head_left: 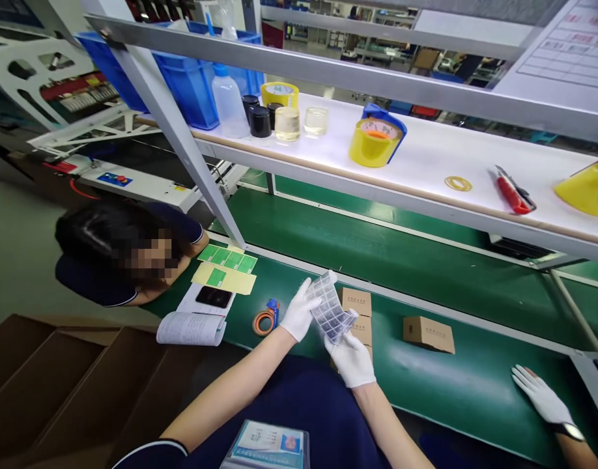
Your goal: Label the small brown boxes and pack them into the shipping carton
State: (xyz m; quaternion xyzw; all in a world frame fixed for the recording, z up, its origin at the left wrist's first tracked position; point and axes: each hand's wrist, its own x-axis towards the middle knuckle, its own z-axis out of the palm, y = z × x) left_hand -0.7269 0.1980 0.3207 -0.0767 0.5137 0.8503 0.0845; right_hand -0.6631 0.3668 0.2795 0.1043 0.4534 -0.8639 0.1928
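I have both gloved hands closed on a sticker sheet (331,311): left hand (299,311) at its upper edge, right hand (354,359) below, just above small cardboard boxes (356,302).

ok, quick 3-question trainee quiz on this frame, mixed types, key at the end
1. True or false: both gloved hands, the left hand and the right hand, grip the clear sheet of labels.
2. Multiple choice: the lone small cardboard box on the green belt lies: A) to the right of the hands; B) on the white shelf; C) inside the blue bin.
3. Fill in: the red-handled cutter lies on the white ____.

Key: 1 true; 2 A; 3 shelf.
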